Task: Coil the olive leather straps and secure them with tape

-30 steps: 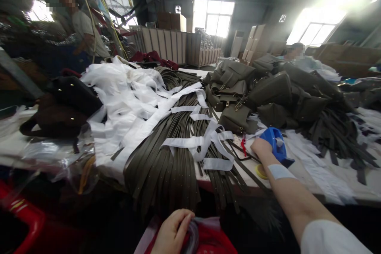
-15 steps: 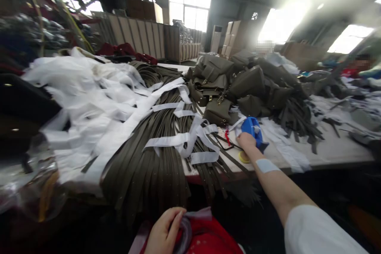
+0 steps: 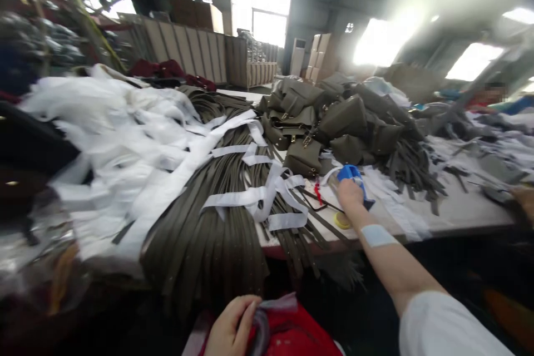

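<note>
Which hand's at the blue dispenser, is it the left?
No, the right hand is at the blue dispenser; the left hand holds a grey roll.

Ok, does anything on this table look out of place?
Yes: white ribbon lies in loose, tangled loops across the dark straps, left of the right hand, rather than flat. Many straps also droop over the front edge of the table. No clear spill or damage shows.

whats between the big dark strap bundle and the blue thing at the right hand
White ribbon, a red cord, a dark-edged flat item and loose dark straps lie between them in the head view, with a yellow roll nearer the camera.
</note>
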### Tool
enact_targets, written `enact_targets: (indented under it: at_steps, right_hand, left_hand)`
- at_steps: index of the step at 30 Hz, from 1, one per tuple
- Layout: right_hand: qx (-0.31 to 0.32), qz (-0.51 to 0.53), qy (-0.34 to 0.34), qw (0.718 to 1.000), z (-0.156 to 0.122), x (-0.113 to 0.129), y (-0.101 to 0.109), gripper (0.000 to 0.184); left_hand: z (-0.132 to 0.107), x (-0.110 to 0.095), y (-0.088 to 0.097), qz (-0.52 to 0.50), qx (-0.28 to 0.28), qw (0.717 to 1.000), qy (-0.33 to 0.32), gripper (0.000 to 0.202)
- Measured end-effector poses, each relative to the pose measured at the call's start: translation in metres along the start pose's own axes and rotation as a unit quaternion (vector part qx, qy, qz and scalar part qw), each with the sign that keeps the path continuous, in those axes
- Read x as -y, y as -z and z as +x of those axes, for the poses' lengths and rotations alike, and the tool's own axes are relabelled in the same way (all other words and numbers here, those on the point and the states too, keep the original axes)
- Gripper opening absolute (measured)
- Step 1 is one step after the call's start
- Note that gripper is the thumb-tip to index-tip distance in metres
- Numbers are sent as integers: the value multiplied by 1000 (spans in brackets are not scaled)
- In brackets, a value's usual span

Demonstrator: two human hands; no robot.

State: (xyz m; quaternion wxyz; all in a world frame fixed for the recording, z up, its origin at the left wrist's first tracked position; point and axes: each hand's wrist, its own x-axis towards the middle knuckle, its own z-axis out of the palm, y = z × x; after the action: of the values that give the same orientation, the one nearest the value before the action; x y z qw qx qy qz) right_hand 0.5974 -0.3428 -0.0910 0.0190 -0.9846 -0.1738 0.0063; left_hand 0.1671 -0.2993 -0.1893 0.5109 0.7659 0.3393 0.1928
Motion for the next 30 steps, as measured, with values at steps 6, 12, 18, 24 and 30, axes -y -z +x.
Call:
enact_targets:
  at_steps: [6,12,18,24,30]
  right_hand:
    - [-17,19,76,997,-27,-12,30,36]
    - [35,164,271,948,-85,-4,-1,37]
    - [-3,191,216,957,-49,11,-25,39]
    - [-26,212,291,933,-35,27,-36,38]
    - [-177,188,356,898,-63,34,-55,38]
  left_hand:
    - [-5,-7,-4,-22,-50,998,18,30]
    - [-6,-2,-10,-75,-91,992,44,29]
    - [-7,2,-14,-85,-74,991,70,29]
    - [-6,2,-12,-91,-71,990,86,31]
    - [-5,0,-10,-94,-63,989,93,32]
